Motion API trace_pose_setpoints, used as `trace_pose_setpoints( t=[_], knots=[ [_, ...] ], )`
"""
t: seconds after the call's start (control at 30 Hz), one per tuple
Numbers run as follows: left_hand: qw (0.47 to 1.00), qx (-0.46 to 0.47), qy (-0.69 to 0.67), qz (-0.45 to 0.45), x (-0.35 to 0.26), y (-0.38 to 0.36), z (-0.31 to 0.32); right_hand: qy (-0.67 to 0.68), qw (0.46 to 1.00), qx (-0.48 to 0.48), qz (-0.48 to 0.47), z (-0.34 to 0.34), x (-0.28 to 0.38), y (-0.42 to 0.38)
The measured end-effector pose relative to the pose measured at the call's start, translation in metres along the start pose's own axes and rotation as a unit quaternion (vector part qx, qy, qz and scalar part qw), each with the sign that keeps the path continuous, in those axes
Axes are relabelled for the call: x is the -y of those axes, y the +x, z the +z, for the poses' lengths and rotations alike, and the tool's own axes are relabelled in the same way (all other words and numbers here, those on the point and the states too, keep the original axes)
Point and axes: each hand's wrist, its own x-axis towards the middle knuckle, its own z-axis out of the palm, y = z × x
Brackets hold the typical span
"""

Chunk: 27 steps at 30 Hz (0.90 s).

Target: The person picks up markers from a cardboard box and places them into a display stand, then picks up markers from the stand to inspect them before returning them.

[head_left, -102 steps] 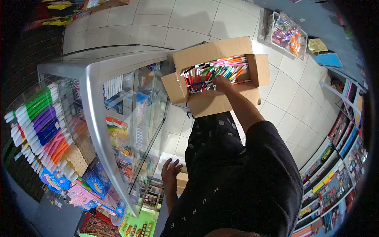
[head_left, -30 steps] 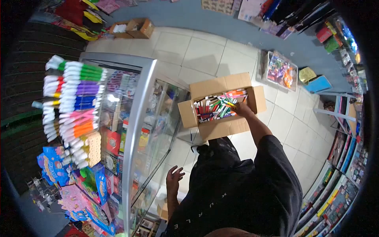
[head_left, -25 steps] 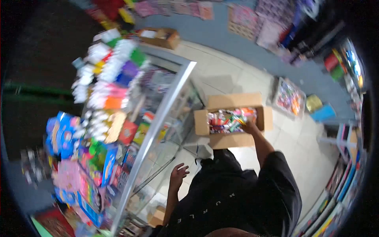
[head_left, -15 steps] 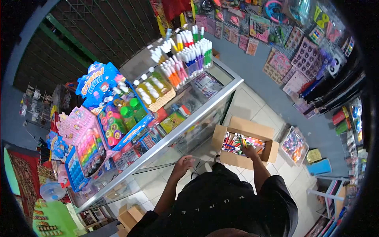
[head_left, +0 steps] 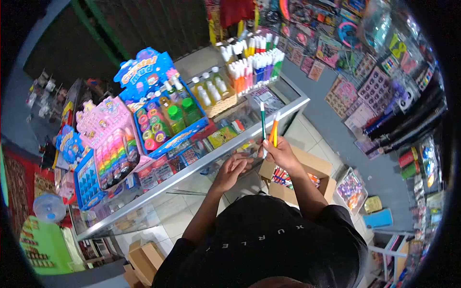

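Observation:
Several felt-tip markers stand up from my right hand [head_left: 281, 154], which is closed around their lower ends. One is a dark green marker [head_left: 263, 126] with a white cap; beside it are orange and yellow markers [head_left: 274, 133]. My left hand [head_left: 234, 172] is just left of them, in front of the counter edge, fingers loosely stretched and nothing visible in them. Below my right forearm, a cardboard box [head_left: 307, 159] on the floor contains many more markers [head_left: 282, 177]. Upright on the counter is a group of sorted markers [head_left: 252, 67] with white caps.
The glass counter [head_left: 192, 161] runs diagonally past my left side. On it are a basket of bottles [head_left: 216, 103], a blue Crystal Mud box [head_left: 192, 127] and a pink display [head_left: 108, 120]. A plastic tub [head_left: 351, 189] stands right of the box; goods hang on the wall.
My right hand has come up out of the cardboard box with several markers. My left hand has moved up and right, closer to it. The view has shifted.

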Motion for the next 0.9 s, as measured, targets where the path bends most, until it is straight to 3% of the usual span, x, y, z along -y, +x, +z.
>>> trace_pose_setpoints(
  t=[0.17,0.23,0.27,0.33,0.47,0.57,0.63,0.67,0.77,0.8,0.9],
  knots=[
    [0.983,-0.081,-0.106,0.129,-0.052,-0.004,-0.005,-0.108,0.989,0.104,0.013,0.049,0.006,0.012],
    [0.992,0.000,-0.034,0.120,-0.058,-0.006,-0.020,-0.168,0.975,0.145,-0.003,0.074,0.017,0.010],
    [0.996,-0.029,-0.014,0.084,-0.054,-0.013,-0.021,-0.167,0.970,0.169,-0.054,0.066,-0.019,0.020],
    [0.997,-0.078,0.027,0.012,-0.047,-0.020,-0.019,-0.183,0.965,0.186,-0.041,0.087,-0.013,0.018],
    [0.985,-0.171,-0.015,0.012,-0.051,-0.036,-0.018,-0.282,0.935,0.214,-0.030,0.096,-0.021,0.023],
    [0.969,-0.212,-0.002,0.124,-0.037,-0.033,-0.016,-0.311,0.929,0.189,-0.066,0.098,-0.028,0.023],
    [0.969,-0.241,-0.051,0.039,-0.040,-0.040,-0.016,-0.353,0.909,0.178,-0.130,0.101,-0.026,0.022],
    [0.965,-0.245,-0.069,0.056,-0.026,-0.038,-0.021,-0.326,0.915,0.187,-0.146,0.094,-0.043,0.025],
    [0.952,-0.250,-0.152,0.096,-0.009,-0.035,-0.025,-0.306,0.930,0.198,-0.042,0.094,-0.023,0.017],
    [0.945,-0.249,-0.183,0.106,-0.008,-0.036,-0.024,-0.220,0.953,0.197,0.065,0.094,-0.018,0.013],
    [0.947,-0.265,-0.147,0.105,-0.003,-0.038,-0.021,-0.171,0.967,0.181,0.043,0.075,-0.039,0.005]
  ],
)
